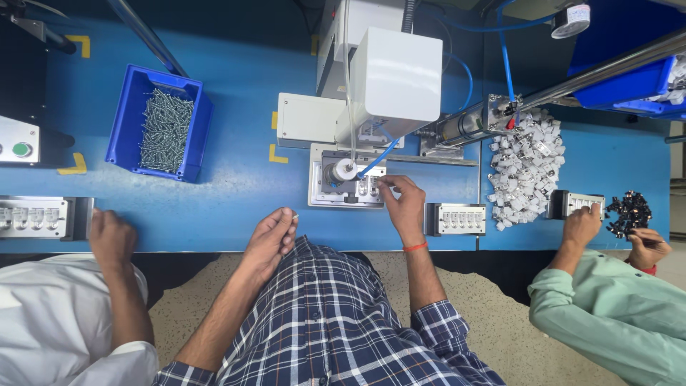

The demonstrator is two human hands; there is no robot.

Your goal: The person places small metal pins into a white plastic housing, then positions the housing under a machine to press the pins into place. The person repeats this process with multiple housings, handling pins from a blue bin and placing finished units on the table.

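My right hand (402,204) reaches forward to the grey fixture plate (316,194) under the white machine head (396,75); its fingertips pinch a small white part seated in the fixture (371,186). My left hand (271,234) rests at the near edge of the blue bench, fingers curled around a small silvery piece at the fingertips. A red band circles my right wrist.
A blue bin of screws (161,121) stands at the left. A white terminal block (457,219) lies right of my hand, beside a heap of white parts (525,168). Co-workers' hands work at another block on the left (111,236) and on the right (582,225).
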